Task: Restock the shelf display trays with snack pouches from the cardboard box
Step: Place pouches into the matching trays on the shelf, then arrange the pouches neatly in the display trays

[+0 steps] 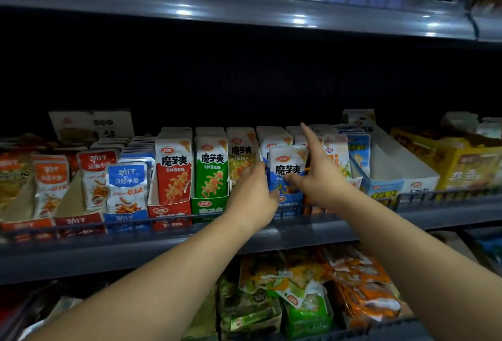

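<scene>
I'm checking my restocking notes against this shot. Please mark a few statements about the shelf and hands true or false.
1. The left hand and right hand both hold the blue pouch. True.
2. The green tray stands left of the red tray. False: it stands right of it.
3. The right index finger points upward. True.
4. The white tray is full to its front. False: its front part shows bare.

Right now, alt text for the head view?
The left hand and right hand hold a blue snack pouch upright at the front of its blue tray. A red tray and green tray of similar pouches stand to its left.
</scene>
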Demonstrator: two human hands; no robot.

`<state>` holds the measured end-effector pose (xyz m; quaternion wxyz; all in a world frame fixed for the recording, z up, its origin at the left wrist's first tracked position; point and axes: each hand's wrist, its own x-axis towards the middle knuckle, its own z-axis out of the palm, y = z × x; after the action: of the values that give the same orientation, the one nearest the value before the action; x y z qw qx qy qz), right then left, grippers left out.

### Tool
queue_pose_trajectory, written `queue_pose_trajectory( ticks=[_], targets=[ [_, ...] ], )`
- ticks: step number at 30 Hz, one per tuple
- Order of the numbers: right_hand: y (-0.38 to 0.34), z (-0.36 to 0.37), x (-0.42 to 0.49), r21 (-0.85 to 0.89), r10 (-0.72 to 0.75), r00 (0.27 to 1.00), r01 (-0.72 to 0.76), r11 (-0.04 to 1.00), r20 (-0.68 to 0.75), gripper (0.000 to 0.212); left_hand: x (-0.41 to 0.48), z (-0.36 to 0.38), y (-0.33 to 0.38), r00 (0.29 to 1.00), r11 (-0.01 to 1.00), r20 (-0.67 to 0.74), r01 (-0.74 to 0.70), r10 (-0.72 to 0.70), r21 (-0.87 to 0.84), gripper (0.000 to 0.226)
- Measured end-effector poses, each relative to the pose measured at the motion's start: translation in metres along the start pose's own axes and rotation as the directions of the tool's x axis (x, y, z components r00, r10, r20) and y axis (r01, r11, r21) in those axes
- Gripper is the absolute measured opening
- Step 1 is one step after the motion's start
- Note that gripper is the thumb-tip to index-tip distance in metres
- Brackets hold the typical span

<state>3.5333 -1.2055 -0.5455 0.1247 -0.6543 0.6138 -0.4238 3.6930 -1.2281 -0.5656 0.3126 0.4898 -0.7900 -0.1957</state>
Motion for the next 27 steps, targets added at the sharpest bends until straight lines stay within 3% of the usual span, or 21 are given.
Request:
queue_pose_trajectory(
  ticks=[5, 10, 12, 15, 17, 24, 27],
  targets=[
    [-0.004, -0.010, 0.020, -0.268, 0.001, 0.995, 0.027, 0.963, 0.104, 0.071, 0.006, -0.007, 0.004, 0.995, 0.985, 0.027, 0.101, -0.098, -0.142, 0.054],
    [0.005, -0.003, 0.041, -0.233, -0.040, 0.994, 0.064, 0.970, 0.106, 0.050, 0.014, -0.010, 0.006, 0.986, 0.981, 0.059, 0.161, -0.155, -0.111, 0.047],
    [0.009, 0.000, 0.048, -0.267, -0.061, 0.994, 0.084, 0.960, 0.094, 0.054, 0.017, -0.009, 0.005, 0.984, 0.980, 0.065, 0.171, -0.165, -0.104, 0.048],
    [0.014, 0.000, 0.057, -0.480, -0.127, 0.991, 0.126, 0.868, 0.030, 0.079, 0.018, -0.008, 0.003, 0.985, 0.983, 0.078, 0.160, -0.153, -0.091, 0.048],
    [0.016, 0.001, 0.058, -0.518, -0.152, 0.988, 0.135, 0.844, 0.010, 0.086, 0.018, -0.008, 0.001, 0.989, 0.989, 0.080, 0.126, -0.121, -0.072, 0.047],
    [0.017, -0.003, 0.043, -0.406, -0.121, 0.993, 0.110, 0.907, 0.000, 0.096, 0.015, -0.001, -0.006, 0.996, 0.996, 0.090, 0.000, -0.009, 0.093, 0.039],
    [0.013, -0.009, 0.026, -0.387, -0.142, 0.987, 0.101, 0.917, -0.077, 0.085, 0.007, -0.001, -0.007, 0.996, 0.976, 0.075, -0.059, 0.044, 0.210, 0.042]
  ],
)
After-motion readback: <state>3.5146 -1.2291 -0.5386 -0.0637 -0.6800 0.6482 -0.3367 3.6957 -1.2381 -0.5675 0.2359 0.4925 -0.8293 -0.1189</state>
